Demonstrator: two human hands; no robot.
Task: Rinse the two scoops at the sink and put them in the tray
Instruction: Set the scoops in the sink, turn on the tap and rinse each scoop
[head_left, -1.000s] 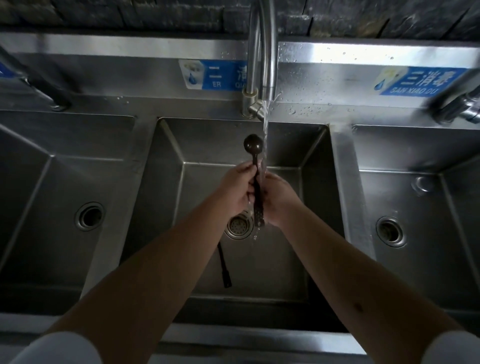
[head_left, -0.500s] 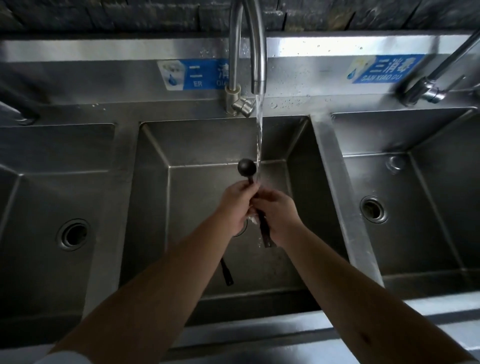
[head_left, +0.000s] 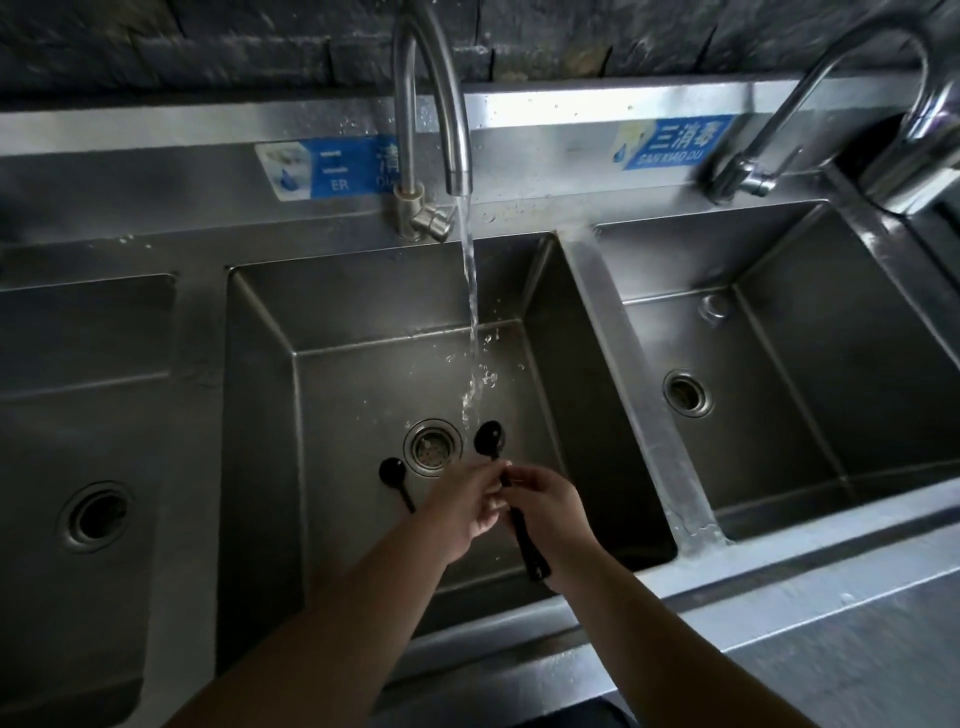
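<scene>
Both hands are working one scoop (head_left: 491, 435) just beside the drain (head_left: 432, 448), the left hand (head_left: 470, 501) and right hand (head_left: 545, 506) each grasping its handle so the bowl is sitting under the stream (head_left: 471, 291). The second scoop (head_left: 393, 474) is lying loose on the drain's other side, probably awaiting rinsing.

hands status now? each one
Left hand: closed on the black scoop, near its bowl.
Right hand: closed on the same scoop's handle.
</scene>
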